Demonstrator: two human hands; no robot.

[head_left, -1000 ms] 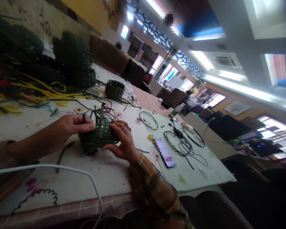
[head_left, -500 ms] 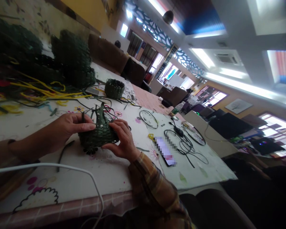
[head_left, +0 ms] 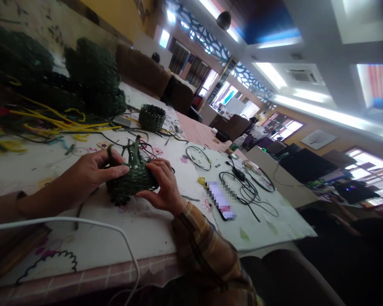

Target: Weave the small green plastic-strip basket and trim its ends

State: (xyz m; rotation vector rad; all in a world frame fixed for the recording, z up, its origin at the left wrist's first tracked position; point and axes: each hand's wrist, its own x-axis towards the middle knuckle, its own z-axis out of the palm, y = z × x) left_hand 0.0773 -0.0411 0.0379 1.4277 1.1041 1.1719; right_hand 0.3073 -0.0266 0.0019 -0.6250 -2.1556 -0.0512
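A small dark green woven basket (head_left: 132,180) is held just over the table, with loose strips standing up from its rim. My left hand (head_left: 98,168) pinches the near-left side of the rim between thumb and fingers, and a green strip (head_left: 110,154) rises by its fingers. Around the right side of the basket wraps my right hand (head_left: 162,185), thumb low and fingers on top. The fingertips at the far side are partly hidden. Behind the hands stands another round woven basket (head_left: 152,117).
Green woven pieces (head_left: 92,80) and yellow strips (head_left: 64,123) pile up at the left. A phone (head_left: 220,199) lies right of my hands, near coiled black cord (head_left: 242,187) and a wire ring (head_left: 198,158). A white cable (head_left: 115,228) crosses the foreground.
My left forearm and wrist have shifted slightly up and to the right. Both hands keep hold of the basket, which stays in nearly the same place.
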